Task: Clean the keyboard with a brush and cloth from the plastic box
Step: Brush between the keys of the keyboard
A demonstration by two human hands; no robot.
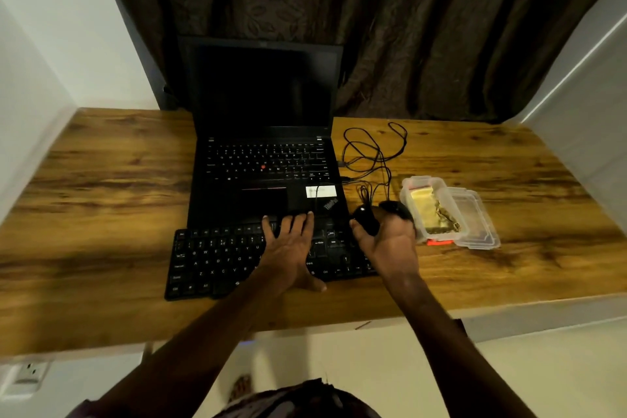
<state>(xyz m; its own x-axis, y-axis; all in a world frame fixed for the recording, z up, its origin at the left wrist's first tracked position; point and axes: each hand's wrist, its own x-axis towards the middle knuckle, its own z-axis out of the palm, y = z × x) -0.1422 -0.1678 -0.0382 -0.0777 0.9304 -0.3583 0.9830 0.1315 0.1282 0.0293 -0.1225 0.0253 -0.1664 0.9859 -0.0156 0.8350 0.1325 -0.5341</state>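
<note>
Desk [101,214] — plastic box [408,195] holds cloth [429,214].

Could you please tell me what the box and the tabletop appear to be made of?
The box looks like clear, glossy plastic: the yellow cloth inside shows through its walls. The tabletop looks like wood or wood-grain laminate, with brown streaked grain and a smooth sheen; I cannot tell which.

Quick count: one laptop [264,132], one separate keyboard [217,261], one black mouse [366,220], one clear plastic box [407,204] with one lid [478,217] beside it, one yellow cloth [427,210] inside, one wooden table [101,197], one wall socket [30,372] lower left. Two hands: left hand [288,244], right hand [390,241].
</note>
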